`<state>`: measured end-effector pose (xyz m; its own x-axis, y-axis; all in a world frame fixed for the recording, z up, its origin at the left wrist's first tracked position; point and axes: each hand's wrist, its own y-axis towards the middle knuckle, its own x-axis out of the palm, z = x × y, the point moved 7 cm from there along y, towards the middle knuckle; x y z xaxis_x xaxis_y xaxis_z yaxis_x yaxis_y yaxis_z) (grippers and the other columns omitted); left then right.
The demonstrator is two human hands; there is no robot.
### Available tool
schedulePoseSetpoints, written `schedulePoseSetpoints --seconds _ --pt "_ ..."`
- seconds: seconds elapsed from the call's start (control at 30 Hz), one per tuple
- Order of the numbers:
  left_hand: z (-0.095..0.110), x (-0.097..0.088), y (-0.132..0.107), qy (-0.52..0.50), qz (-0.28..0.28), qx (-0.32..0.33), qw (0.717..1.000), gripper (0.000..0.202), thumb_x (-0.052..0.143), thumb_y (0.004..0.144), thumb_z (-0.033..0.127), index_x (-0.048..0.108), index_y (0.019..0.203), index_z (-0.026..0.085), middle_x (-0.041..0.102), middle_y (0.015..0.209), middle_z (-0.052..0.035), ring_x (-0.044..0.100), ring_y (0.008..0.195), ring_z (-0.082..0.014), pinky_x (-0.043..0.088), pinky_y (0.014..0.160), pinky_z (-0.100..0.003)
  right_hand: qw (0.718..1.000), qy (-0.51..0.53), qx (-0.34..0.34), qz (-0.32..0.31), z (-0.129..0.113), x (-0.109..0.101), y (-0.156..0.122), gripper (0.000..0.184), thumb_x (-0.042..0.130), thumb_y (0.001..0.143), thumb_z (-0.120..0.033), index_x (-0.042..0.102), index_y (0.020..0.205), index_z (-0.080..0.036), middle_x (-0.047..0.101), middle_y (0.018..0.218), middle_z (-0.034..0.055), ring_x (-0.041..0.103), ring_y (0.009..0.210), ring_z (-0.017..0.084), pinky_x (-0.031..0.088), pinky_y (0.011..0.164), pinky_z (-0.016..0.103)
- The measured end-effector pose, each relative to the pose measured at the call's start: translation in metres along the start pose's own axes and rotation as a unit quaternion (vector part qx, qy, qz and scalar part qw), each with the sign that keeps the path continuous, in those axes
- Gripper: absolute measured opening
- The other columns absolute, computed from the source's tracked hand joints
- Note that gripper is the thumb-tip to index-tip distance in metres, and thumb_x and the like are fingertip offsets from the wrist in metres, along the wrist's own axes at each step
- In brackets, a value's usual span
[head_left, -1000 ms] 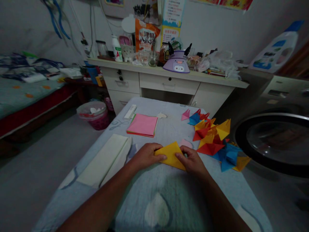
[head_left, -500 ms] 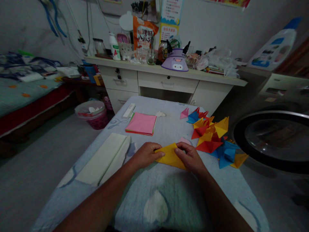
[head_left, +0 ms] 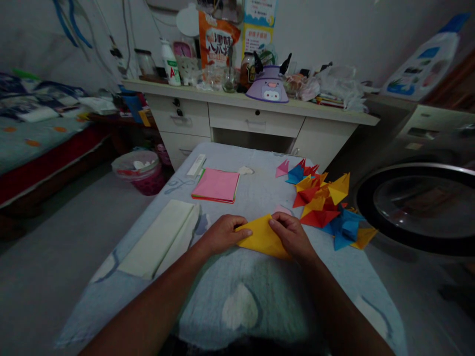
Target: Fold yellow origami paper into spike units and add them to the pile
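A folded sheet of yellow origami paper [head_left: 261, 238] is stretched between my two hands, just above the cloth-covered table [head_left: 256, 158]. My left hand [head_left: 226, 233] pinches its left corner, thumb on top. On the upper right edge, my right hand [head_left: 291, 232] grips the paper with thumb and fingers, covering that side. Beyond my right hand lies a heap of folded paper cranes [head_left: 321, 202] in red, yellow, blue and pink. A stack of square paper [head_left: 216, 185], pink on top, rests beyond my left hand. A small pink piece of paper [head_left: 282, 209] shows just behind my right hand.
Left of my arm lies a folded pale cloth or paper [head_left: 159, 237]. A narrow white box [head_left: 196, 165] and a crumpled white scrap [head_left: 245, 170] are farther back. A waste bin [head_left: 143, 173] stands on the floor at left, a washing machine [head_left: 419, 207] at right.
The yellow paper shows a broader face now, its right part spread lower under my right hand. Both hands keep their grip. The whole view has shifted slightly.
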<state>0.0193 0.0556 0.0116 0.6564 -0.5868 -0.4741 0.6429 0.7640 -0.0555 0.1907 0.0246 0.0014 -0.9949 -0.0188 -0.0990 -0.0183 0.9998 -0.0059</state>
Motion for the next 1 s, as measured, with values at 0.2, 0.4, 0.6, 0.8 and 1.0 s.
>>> schedulePoseSetpoints --seconds 0.2,0.4,0.6,0.8,1.0 --pt "0.000 -0.001 -0.002 -0.001 0.003 0.005 1.000 0.029 0.054 0.081 0.040 0.060 0.070 0.014 0.046 0.063 0.0028 0.042 0.057 -0.0098 0.027 0.050 -0.021 1.000 -0.011 0.012 0.010 0.000 -0.001 0.000 0.028 0.062 0.082 -0.047 0.059 0.075 -0.019 0.053 0.066 -0.0026 0.045 0.058 0.011 0.034 0.052 0.022" --pt "-0.003 -0.002 -0.002 0.014 0.012 -0.004 1.000 0.029 0.053 0.082 0.040 0.061 0.072 0.014 0.048 0.063 0.0020 0.043 0.058 -0.0108 0.027 0.050 -0.021 0.996 -0.079 -0.013 0.029 -0.013 0.000 0.000 0.030 0.058 0.083 -0.047 0.057 0.073 -0.019 0.050 0.066 -0.0018 0.044 0.059 0.012 0.034 0.051 0.023" --pt "-0.003 -0.003 -0.002 0.036 0.036 -0.014 0.999 0.028 0.053 0.081 0.039 0.060 0.068 0.015 0.049 0.061 0.0020 0.044 0.059 -0.0117 0.027 0.051 -0.022 0.978 -0.195 -0.059 0.052 -0.018 0.002 0.001 0.025 0.051 0.088 -0.040 0.058 0.075 -0.020 0.057 0.071 0.0006 0.052 0.066 0.015 0.041 0.062 0.027" --pt "-0.012 -0.016 0.001 0.081 0.114 -0.049 0.989 0.027 0.052 0.081 0.038 0.057 0.066 0.016 0.049 0.060 0.0025 0.045 0.059 -0.0126 0.027 0.053 -0.024 0.918 -0.313 -0.199 0.140 -0.032 -0.002 -0.009 0.027 0.053 0.087 -0.030 0.055 0.112 -0.020 0.059 0.102 0.0087 0.054 0.098 0.024 0.042 0.088 0.039" --pt "-0.018 -0.022 0.004 0.134 0.164 -0.056 0.976 0.026 0.051 0.083 0.036 0.059 0.068 0.017 0.052 0.061 0.0014 0.049 0.062 -0.0145 0.027 0.056 -0.025 0.880 -0.400 -0.254 0.012 -0.034 0.032 -0.020 0.017 0.050 0.087 -0.019 0.063 0.098 -0.021 0.061 0.099 0.0088 0.052 0.096 0.023 0.039 0.085 0.040"
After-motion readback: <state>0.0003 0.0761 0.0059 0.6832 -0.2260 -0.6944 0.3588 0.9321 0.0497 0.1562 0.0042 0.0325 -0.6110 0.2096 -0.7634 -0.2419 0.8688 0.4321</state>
